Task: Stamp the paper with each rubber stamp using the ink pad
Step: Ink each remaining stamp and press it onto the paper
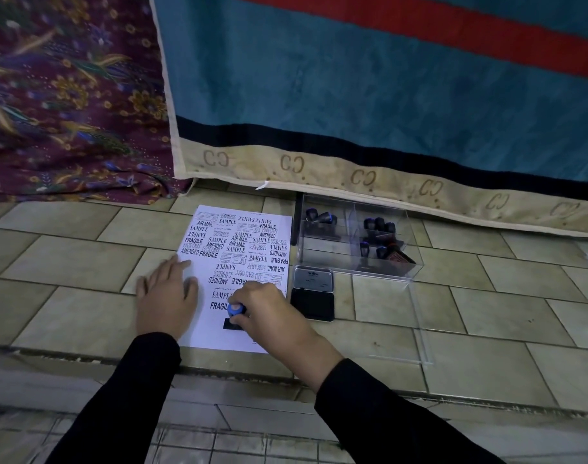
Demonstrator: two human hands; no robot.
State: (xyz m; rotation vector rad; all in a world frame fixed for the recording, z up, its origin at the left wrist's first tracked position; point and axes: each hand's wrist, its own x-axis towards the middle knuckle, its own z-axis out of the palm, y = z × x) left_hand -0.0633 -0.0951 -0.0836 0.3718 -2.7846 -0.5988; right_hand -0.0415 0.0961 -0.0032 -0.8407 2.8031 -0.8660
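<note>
A white paper (pixel 198 333) covered in black stamped words lies on the tiled floor. My right hand (pixel 269 313) grips a rubber stamp (pixel 236 310) with a blue handle, its black base pressed on the paper's lower part below the word FRAGILE. My left hand (pixel 167 296) lies flat, fingers spread, on the paper's left edge. The ink pad (pixel 313 304) sits open just right of the paper, its grey lid raised behind the black pad. A clear plastic box (pixel 403 267) beyond it holds several more blue-handled stamps in compartments.
The clear lid (pixel 403 329) of the box lies flat on the tiles to the right of the ink pad. A teal, red-striped hanging cloth (pixel 352 95) and a purple floral cloth (pixel 68 95) stand right behind the paper. A step edge (pixel 219 370) runs below it.
</note>
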